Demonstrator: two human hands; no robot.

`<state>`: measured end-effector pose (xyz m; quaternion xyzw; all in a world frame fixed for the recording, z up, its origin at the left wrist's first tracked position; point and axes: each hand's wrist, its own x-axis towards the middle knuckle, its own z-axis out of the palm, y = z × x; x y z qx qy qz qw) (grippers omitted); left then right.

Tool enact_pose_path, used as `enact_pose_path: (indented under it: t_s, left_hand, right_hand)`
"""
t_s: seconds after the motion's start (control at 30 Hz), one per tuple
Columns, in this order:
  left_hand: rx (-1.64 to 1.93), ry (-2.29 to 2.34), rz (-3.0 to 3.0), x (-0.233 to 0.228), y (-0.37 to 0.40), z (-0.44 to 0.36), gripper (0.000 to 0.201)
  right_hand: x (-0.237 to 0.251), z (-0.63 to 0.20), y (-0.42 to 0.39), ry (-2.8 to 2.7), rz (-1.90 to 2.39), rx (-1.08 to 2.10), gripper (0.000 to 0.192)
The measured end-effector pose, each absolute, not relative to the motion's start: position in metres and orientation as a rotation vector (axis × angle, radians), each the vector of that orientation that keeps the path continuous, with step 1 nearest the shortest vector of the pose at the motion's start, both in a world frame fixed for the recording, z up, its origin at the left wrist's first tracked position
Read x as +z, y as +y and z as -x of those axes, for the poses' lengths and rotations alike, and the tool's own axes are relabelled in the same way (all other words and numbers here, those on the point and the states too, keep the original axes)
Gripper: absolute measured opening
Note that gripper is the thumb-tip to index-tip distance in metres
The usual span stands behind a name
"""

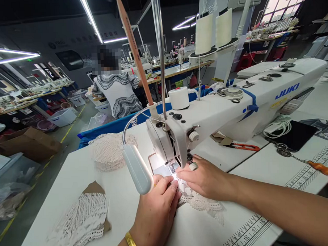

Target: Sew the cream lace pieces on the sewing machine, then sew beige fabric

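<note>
Needle and presser foot hidden behind the lamp point(137, 173) and washed out by its glare; exact contact point under the machine point(220, 106) head impossible to make out. Left fingertips partly masked by the lamp body. Lace point(200, 203) only partly visible, its near-needle end covered by both hands, its far edge trailing out toward the right forearm. Right forearm cut off at the frame's lower right corner; left wrist cut off at the bottom, gold bangle point(131, 243) just showing.

Left hand point(156, 206): palm down, fingers pressed flat together on the lace, thumb reaching toward the needle. Right hand point(203, 179): palm down, fingers extended and held close, flattening the lace right beside the left fingertips, directly below the machine head. No pinch visible on either side; both simply bearing down on the fabric.

Left of the grip, well apart: two lace stacks point(81, 221) on brown card, one near, one farther back. Right of the grip, beyond the machine arm: red snips point(243, 146), phone point(296, 133), keys on a chain. Printed ruler point(245, 233) along the table edge, just under the right forearm.
</note>
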<state>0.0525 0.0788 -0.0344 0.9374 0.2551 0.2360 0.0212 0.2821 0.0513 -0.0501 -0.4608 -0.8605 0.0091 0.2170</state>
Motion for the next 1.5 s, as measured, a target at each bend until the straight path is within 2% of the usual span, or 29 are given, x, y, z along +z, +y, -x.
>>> enact_pose_path:
  t_s: [0.2, 0.7, 0.97, 1.07, 1.17, 1.27, 1.37, 1.5]
  left_hand:
    - [0.711, 0.839, -2.958, -0.034, 0.081, -0.056, 0.025]
    - [0.768, 0.892, -2.968, -0.037, 0.08, -0.061, 0.022]
    - [0.699, 0.926, -2.989, -0.036, 0.084, -0.059, 0.025]
    - [0.719, 0.891, -2.921, -0.039, 0.088, -0.058, 0.025]
    - [0.745, 0.854, -2.783, -0.041, 0.094, -0.056, 0.026]
    - [0.705, 0.8, -2.637, -0.04, 0.1, -0.054, 0.026]
    - [0.667, 0.834, -2.573, -0.037, 0.105, -0.056, 0.026]
    - [0.655, 0.945, -2.52, -0.036, 0.109, -0.061, 0.014]
  right_hand:
    - [-0.049, -0.281, 0.053, -2.294, 1.315, -0.055, 0.028]
    - [-0.048, -0.283, 0.056, -2.317, 1.325, -0.069, 0.024]
    - [-0.042, -0.283, 0.055, -2.294, 1.328, 0.024, 0.028]
    - [-0.04, -0.284, 0.046, -2.274, 1.259, 0.068, 0.023]
    - [-0.04, -0.284, 0.037, -2.337, 1.215, 0.167, 0.038]
    - [-0.043, -0.282, 0.037, -2.343, 1.231, 0.144, 0.023]
    - [-0.045, -0.279, 0.042, -2.175, 1.242, 0.161, 0.029]
    - [-0.044, -0.275, 0.047, -2.01, 1.229, 0.244, 0.024]
